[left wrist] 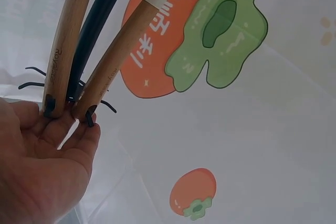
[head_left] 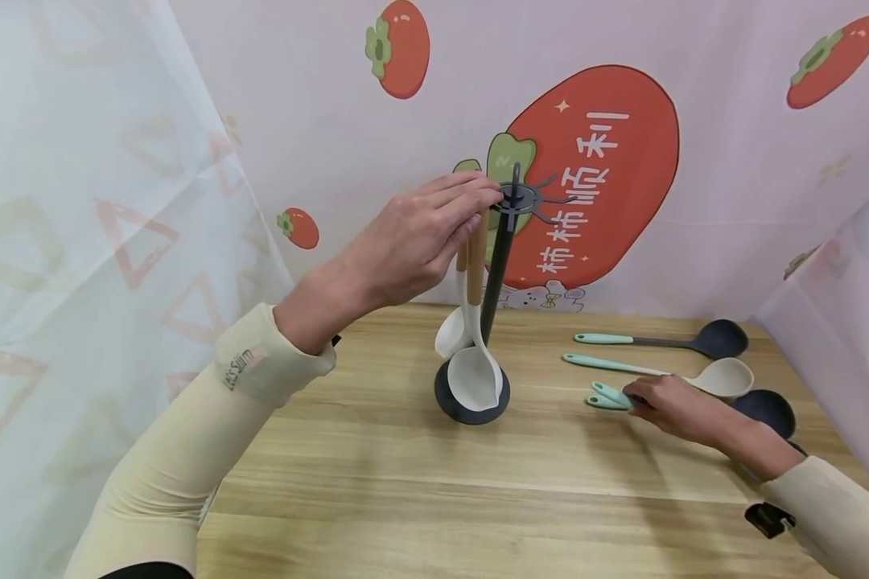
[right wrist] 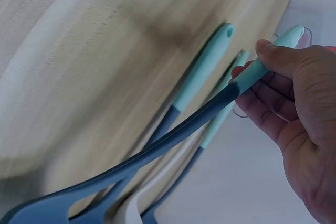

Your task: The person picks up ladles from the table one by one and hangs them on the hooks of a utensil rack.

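A dark utensil rack [head_left: 502, 265] with a round base and a hooked top stands on the table. Two white ladles [head_left: 475, 378] with wooden handles hang from it. My left hand [head_left: 423, 237] holds the rack's top beside the handle ends; the wrist view shows its fingers by the wooden handles [left wrist: 65, 45]. Over at the right, my right hand [head_left: 684, 408] pinches the mint handle [right wrist: 252, 76] of a dark blue utensil [right wrist: 157, 150]. That utensil slants above others on the table. Its head runs out of the wrist view.
Beyond the right hand lie a dark ladle [head_left: 720, 339] and a cream spoon [head_left: 724, 376], both mint-handled. Another dark round head [head_left: 768, 412] shows behind the right forearm. A printed cloth [head_left: 319, 121] hangs behind the wooden table [head_left: 376, 482].
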`<state>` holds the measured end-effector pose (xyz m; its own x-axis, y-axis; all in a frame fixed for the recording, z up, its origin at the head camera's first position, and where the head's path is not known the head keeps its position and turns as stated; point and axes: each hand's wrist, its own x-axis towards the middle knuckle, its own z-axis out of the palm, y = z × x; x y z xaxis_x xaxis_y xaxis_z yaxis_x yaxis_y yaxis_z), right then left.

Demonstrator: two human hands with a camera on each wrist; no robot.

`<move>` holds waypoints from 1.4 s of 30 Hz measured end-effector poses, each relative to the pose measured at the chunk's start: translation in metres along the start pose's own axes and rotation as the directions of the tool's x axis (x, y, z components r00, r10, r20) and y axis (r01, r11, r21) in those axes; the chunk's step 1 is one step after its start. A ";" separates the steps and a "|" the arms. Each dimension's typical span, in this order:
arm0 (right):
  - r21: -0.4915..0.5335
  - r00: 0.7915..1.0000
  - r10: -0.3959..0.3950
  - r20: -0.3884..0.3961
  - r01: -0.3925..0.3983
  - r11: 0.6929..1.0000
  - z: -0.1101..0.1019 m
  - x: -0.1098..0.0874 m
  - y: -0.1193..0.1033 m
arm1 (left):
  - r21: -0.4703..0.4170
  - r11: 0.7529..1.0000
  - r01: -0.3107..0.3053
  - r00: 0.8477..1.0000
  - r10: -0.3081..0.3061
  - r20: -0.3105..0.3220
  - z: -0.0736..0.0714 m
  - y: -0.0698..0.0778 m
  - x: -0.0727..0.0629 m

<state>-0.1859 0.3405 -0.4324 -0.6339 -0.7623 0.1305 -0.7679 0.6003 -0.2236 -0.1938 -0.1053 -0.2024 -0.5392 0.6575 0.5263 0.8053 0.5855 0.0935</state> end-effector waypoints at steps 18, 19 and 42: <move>-0.050 0.982 -0.060 -0.178 0.052 0.997 -0.034 0.013 -0.011 | 0.013 1.000 -0.028 0.999 0.029 -0.039 0.001 0.001 0.001; -0.066 0.975 -0.081 -0.205 0.069 0.995 -0.035 0.014 -0.010 | 0.013 0.999 -0.029 0.999 0.029 -0.040 0.002 0.001 0.001; -0.060 0.905 -0.151 -0.399 0.138 0.989 -0.101 0.038 -0.030 | 0.006 1.000 -0.021 0.994 0.022 -0.103 0.003 0.008 0.001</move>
<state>-0.1964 0.3182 -0.3230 -0.4943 -0.6837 0.5368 -0.8524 0.5025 -0.1448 -0.1892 -0.0986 -0.2039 -0.4933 0.6176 0.6126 0.8150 0.5743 0.0773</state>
